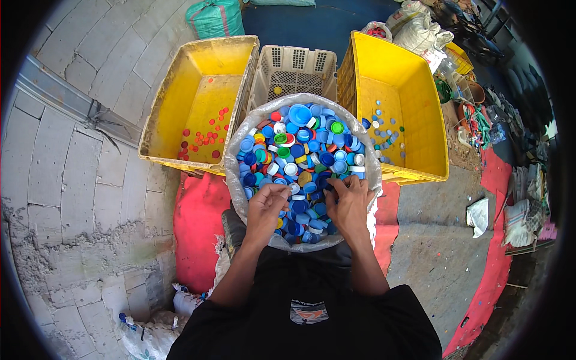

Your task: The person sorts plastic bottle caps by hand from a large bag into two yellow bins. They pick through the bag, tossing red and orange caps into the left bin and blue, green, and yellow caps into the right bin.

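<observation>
Head view: both hands, left (267, 207) and right (350, 201), rest on sack's bottle caps (300, 150), each grip curled, contents unclear

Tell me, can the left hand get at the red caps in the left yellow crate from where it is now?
Probably yes. The left hand rests on the sack of caps, the left yellow crate is open-topped beside it, and nothing covers the red caps.

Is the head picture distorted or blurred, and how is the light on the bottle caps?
Head view: strong fisheye, the left yellow crate and wall edges bend toward a black rim; even daylight, no hard shadows; bottle caps sharp, slight glare on the sack; left hand and right hand sharp.
</observation>
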Action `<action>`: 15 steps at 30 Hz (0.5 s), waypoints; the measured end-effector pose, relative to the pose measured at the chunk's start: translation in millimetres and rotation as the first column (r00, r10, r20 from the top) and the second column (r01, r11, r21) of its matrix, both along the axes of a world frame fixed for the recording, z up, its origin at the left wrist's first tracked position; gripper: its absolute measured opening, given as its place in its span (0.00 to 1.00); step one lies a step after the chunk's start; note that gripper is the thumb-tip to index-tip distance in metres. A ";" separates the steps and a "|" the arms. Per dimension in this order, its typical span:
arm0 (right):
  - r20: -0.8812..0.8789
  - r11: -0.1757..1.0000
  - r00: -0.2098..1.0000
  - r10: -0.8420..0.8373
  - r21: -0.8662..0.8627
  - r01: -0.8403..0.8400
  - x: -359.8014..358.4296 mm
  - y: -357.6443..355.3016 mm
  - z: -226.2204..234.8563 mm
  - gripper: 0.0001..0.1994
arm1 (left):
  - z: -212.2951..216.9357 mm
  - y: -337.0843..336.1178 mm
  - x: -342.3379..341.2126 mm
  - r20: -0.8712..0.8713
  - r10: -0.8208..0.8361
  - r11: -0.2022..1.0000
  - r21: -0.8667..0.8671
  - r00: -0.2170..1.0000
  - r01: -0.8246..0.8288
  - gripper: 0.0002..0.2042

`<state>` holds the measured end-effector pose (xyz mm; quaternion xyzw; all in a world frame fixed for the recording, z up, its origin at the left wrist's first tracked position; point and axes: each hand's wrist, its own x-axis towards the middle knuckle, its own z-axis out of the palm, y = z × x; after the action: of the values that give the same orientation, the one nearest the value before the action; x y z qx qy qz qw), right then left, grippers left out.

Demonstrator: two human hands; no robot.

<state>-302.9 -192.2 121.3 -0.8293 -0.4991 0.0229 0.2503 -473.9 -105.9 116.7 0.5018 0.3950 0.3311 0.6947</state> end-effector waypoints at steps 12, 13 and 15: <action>0.056 0.998 0.998 0.025 0.064 -0.028 7.5 24.1 9.5 0.12 | -1.0 3.8 2.5 -0.012 -0.011 1.000 0.011 1.000 0.011 0.06; 0.056 0.997 0.998 0.027 0.065 -0.030 9.4 30.7 9.4 0.12 | -1.0 4.1 2.4 -0.012 -0.009 1.000 0.011 1.000 0.009 0.06; 0.079 0.996 0.995 0.060 0.059 -0.065 13.0 46.5 7.5 0.11 | -1.2 5.0 1.7 -0.029 -0.011 1.000 0.006 1.000 0.011 0.07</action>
<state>-289.9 -145.8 128.8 -0.8055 -0.5346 -0.0166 0.2553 -472.2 -100.9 115.5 0.5107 0.4015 0.3211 0.6891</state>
